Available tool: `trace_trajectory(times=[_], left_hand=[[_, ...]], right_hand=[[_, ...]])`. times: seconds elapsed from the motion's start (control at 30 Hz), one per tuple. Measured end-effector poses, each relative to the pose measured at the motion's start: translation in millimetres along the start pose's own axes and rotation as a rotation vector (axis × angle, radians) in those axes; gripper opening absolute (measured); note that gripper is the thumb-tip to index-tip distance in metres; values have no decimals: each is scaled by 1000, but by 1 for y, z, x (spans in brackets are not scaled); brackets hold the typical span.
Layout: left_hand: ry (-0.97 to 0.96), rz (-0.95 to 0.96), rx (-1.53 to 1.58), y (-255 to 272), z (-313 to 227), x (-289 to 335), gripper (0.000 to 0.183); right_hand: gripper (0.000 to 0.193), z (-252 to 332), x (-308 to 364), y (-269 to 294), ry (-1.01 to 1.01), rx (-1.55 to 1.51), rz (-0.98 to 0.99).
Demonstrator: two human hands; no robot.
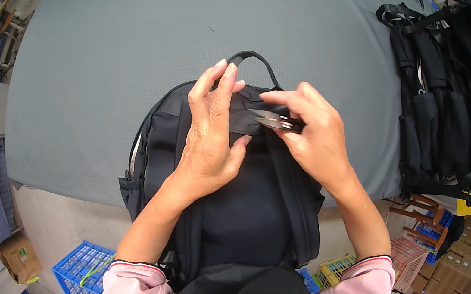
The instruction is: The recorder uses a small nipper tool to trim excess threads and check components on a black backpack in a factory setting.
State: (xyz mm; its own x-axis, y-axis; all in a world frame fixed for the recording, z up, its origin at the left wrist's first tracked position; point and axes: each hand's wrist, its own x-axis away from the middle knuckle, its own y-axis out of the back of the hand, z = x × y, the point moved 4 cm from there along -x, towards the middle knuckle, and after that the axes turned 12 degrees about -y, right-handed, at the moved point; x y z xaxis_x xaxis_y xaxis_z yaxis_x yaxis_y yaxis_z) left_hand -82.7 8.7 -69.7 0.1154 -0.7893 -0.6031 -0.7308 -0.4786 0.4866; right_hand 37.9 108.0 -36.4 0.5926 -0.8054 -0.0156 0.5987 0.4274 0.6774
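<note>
A black backpack [251, 204] lies at the table's near edge with its shoulder straps facing up and its top loop handle [255, 55] pointing away from me. My left hand [211, 134] is over the upper left of the bag, fingers stretched out and thumb apart; whether it presses on the fabric I cannot tell. In my right hand [319, 135] is a pair of small thread snips [276, 121], held near the top seam with the metal blades pointing left. The tips of the blades are apart, close to my left hand. Any thread there is too fine to make out.
A grey cloth-covered table [101, 66] stretches out ahead. Several black backpacks [448, 106] are piled at its right side. Below the edge stand a blue plastic crate [80, 267], a yellow crate [336, 268], a red crate [407, 258] and stacked cardboard boxes [464, 266].
</note>
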Motion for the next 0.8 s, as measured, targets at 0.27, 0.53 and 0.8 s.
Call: trace_trajectory(times=[0.27, 0.53, 0.8], left_hand=[[81, -170, 68, 11, 14, 7, 85], [151, -348, -92, 16, 20, 18, 68], [513, -95, -209, 42, 32, 21, 63]], right_hand=[[16, -33, -25, 7, -85, -355, -85], [10, -8, -24, 5, 111, -73, -40], [12, 0, -46, -37, 114, 291, 72]])
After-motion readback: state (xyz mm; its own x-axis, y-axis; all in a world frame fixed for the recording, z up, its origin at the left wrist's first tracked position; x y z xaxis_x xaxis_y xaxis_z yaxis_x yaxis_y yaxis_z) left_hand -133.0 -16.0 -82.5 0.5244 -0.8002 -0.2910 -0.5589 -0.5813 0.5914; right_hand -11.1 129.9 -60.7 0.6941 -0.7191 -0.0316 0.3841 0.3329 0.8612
